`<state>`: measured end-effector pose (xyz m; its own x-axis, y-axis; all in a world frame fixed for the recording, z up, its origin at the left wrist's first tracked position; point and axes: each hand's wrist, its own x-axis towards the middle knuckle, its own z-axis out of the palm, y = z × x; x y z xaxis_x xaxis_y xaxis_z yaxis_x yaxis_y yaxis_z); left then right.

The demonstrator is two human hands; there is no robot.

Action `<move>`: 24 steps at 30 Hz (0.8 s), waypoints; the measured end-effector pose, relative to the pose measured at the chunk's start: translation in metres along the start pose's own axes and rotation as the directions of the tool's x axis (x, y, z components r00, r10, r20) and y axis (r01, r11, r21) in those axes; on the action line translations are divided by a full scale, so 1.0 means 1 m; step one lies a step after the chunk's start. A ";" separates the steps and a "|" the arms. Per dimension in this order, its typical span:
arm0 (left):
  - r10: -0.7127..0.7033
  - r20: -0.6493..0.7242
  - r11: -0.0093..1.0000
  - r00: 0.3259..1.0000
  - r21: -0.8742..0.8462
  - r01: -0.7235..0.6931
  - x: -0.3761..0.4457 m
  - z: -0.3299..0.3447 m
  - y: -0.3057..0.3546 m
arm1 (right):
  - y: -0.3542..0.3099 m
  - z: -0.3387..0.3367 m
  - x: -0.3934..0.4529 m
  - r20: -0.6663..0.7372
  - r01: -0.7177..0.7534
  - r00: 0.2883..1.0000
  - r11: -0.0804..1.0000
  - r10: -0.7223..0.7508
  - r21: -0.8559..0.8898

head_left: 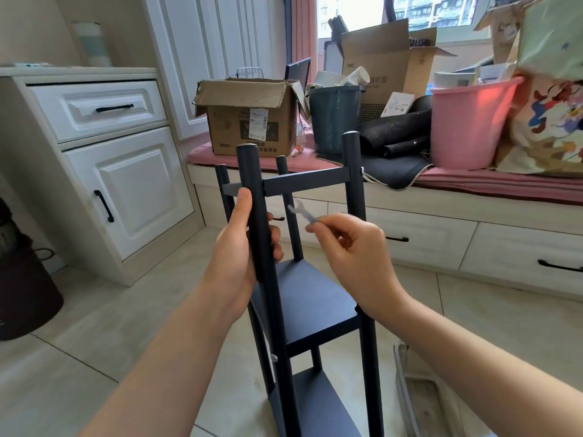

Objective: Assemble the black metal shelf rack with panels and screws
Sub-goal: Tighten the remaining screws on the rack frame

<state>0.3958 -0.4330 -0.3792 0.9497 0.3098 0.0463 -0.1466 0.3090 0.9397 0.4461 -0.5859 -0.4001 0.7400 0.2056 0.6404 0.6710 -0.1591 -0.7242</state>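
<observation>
Black metal shelf rack (pixel 310 298) standing upright on the tiled floor (pixel 120 335), with four round posts, a top crossbar and two fitted shelf panels visible below. The left hand (pixel 243 247) has its grip around the near left post (pixel 257 222), thumb along the post's left side. The right hand (pixel 353 250) pinches a small flat wrench (pixel 299 213) between its fingertips, held between the posts and touching none of them; the wrench is motion-blurred. Behind: white cabinet (pixel 110 171), cardboard box (pixel 252 116), dark bucket (pixel 334 116) and pink bucket (pixel 467 127) on a cushioned window bench (pixel 504 184).
</observation>
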 end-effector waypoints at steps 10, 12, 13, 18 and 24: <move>0.100 -0.068 0.995 0.993 0.036 -0.098 0.003 -0.006 0.009 | -0.007 0.013 0.008 0.064 -0.105 0.992 0.994 0.107 -0.024; 0.091 -0.052 0.996 0.995 0.019 -0.090 0.002 -0.007 0.011 | -0.008 0.014 0.009 0.074 -0.087 0.993 0.995 0.090 -0.042; 0.084 -0.045 0.996 0.995 0.014 -0.083 0.002 -0.007 0.012 | -0.008 0.015 0.009 0.075 -0.071 0.994 0.996 0.075 -0.052; 0.050 -0.029 0.999 0.998 -0.009 -0.050 0.000 -0.008 0.013 | -0.009 0.018 0.012 0.066 -0.039 0.997 0.997 0.043 -0.061; 0.046 -0.035 0.998 0.998 -0.030 -0.047 -0.003 -0.005 0.015 | -0.009 0.023 0.015 0.066 -0.089 0.994 0.996 0.091 -0.025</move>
<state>0.3899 -0.4249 -0.3673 0.9318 0.3547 0.0774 -0.1990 0.3208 0.9260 0.4503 -0.5594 -0.3897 0.7931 0.2532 0.5539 0.6032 -0.2008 -0.7719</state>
